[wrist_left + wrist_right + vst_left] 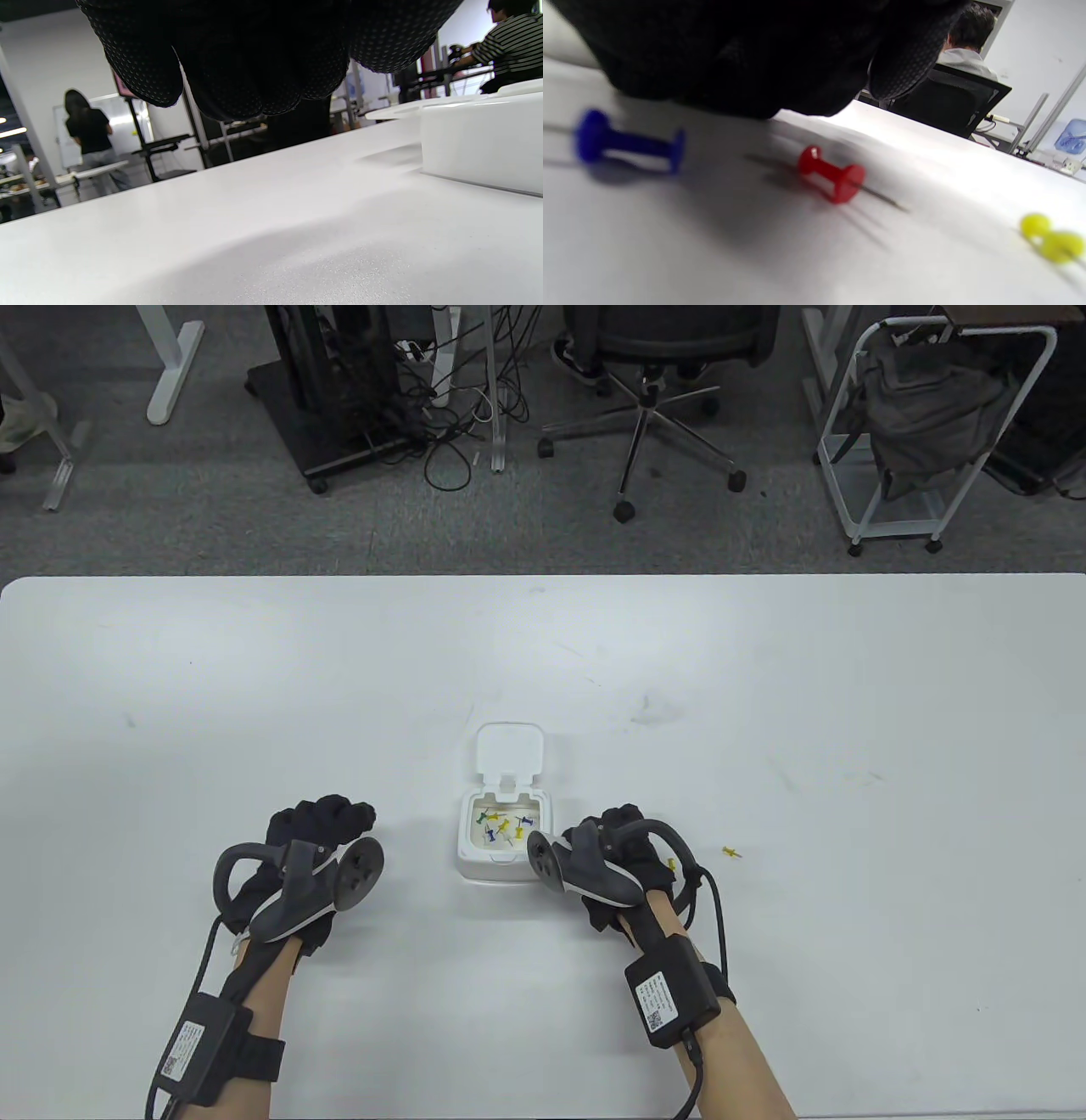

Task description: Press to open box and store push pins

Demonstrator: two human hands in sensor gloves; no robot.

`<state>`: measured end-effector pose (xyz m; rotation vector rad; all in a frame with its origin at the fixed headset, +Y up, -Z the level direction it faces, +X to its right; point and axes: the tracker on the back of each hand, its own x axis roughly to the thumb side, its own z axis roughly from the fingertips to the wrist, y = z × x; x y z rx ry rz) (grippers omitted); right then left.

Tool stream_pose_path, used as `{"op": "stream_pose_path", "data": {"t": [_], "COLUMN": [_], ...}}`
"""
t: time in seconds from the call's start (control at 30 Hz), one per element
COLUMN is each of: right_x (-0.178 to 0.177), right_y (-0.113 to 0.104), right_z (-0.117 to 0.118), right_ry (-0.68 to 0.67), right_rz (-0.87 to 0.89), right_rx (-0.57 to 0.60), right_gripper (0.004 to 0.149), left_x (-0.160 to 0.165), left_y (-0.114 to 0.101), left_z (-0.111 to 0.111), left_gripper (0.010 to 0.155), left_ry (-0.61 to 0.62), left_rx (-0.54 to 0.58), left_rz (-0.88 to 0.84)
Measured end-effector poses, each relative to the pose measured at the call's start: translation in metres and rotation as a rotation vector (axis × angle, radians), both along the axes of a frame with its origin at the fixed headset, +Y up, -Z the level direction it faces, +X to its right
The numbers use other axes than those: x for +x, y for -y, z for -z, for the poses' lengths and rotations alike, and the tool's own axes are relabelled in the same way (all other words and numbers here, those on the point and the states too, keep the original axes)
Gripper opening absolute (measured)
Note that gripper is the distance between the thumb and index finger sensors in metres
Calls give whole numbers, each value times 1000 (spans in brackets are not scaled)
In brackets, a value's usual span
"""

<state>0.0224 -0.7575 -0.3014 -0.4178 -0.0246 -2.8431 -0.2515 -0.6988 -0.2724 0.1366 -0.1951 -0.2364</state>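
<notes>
The white box [471, 848] stands with its lid [507, 748] flipped back, and several coloured push pins [505, 829] lie inside. My right hand [619, 821] hovers low just right of the box, its fingers [755, 55] bent down over the table with nothing seen in them. Under it lie a blue pin [628, 144], a red pin [833, 173] and a yellow pin [1052, 239]. Another yellow pin [731, 853] lies further right. My left hand [339, 814] rests on the table left of the box [479, 144], its fingers [237, 63] loosely curled and holding nothing.
The white table [254, 687] stretches wide on all sides of the box. Beyond its far edge stand an office chair [653, 381], a black stand with cables [339, 390] and a white cart [925, 432]. People work at desks in the background.
</notes>
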Motion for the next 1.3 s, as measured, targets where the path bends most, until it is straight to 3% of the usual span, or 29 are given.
{"op": "stream_pose_path", "data": {"t": [0.53, 0.73, 1.03, 1.3], "right_x": [-8, 5, 12, -13], "right_y": [5, 0, -42, -70], "right_z": [3, 9, 19, 23], "right_ry": [-25, 31, 66, 20], "right_rz": [-68, 78, 164, 184], "right_rx": [-16, -61, 11, 33], "right_gripper": [42, 41, 42, 41], "left_x": [1, 1, 1, 1], "left_y": [2, 1, 2, 2], "left_z": [0, 1, 1, 1], "left_gripper": [50, 50, 50, 50], "left_ry": [5, 3, 5, 5], "left_rx": [-8, -6, -7, -7], "left_rz": [1, 1, 4, 0]}}
